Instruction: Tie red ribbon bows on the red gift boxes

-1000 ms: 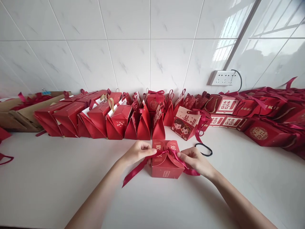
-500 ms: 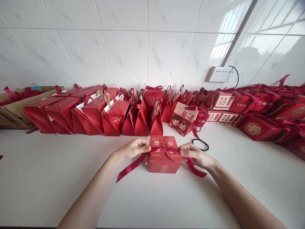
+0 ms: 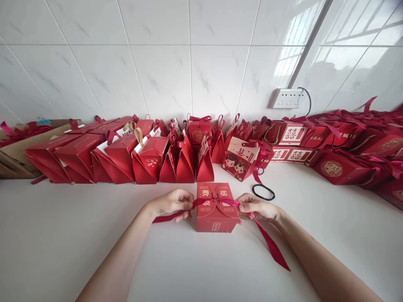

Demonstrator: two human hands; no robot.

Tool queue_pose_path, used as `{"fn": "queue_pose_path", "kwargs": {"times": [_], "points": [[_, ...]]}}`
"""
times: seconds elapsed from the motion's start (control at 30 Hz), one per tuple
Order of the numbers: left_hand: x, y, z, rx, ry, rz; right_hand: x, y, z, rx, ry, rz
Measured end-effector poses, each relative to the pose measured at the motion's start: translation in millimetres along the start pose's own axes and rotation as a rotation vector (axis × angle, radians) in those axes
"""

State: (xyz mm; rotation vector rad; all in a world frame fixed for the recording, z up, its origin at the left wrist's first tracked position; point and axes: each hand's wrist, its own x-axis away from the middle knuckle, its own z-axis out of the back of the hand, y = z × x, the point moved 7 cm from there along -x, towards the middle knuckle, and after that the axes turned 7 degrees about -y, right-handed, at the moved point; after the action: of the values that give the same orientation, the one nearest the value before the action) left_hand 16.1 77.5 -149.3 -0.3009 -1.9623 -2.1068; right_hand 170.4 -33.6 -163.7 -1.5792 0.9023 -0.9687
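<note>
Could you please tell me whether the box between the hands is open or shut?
The box is shut: its curved flaps meet on top, with the red ribbon across them.

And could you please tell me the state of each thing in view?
Front box, closed, upright.
Ribbon, drawn across its top, no bow.
Left hand, gripping the ribbon.
Right hand, also gripping it.
Couple-printed box, closed.
Triangular boxes, upright.
Black loop, lying flat.
Cardboard box, open.
</note>
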Motion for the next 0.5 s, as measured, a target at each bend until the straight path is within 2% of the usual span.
{"fn": "queue_pose_path", "kwargs": {"times": [0.17, 0.3, 0.4, 0.5], "points": [[-0.5, -3.0, 4.2, -0.077, 0.053, 0.093, 8.2, 9.4, 9.0, 0.066, -0.001, -0.17], [1.0, -2.4, 0.8, -0.181, 0.053, 0.169, 7.9, 12.6, 3.6, 0.094, 0.007, -0.268], [7.7, -5.8, 2.2, -0.196, 0.023, 0.253, 8.5, 11.0, 3.7, 0.062, 0.004, -0.253], [18.0, -7.8, 11.7, -0.178, 0.045, 0.292, 13.0, 6.2, 14.7, 0.05, 0.023, -0.174]]}}
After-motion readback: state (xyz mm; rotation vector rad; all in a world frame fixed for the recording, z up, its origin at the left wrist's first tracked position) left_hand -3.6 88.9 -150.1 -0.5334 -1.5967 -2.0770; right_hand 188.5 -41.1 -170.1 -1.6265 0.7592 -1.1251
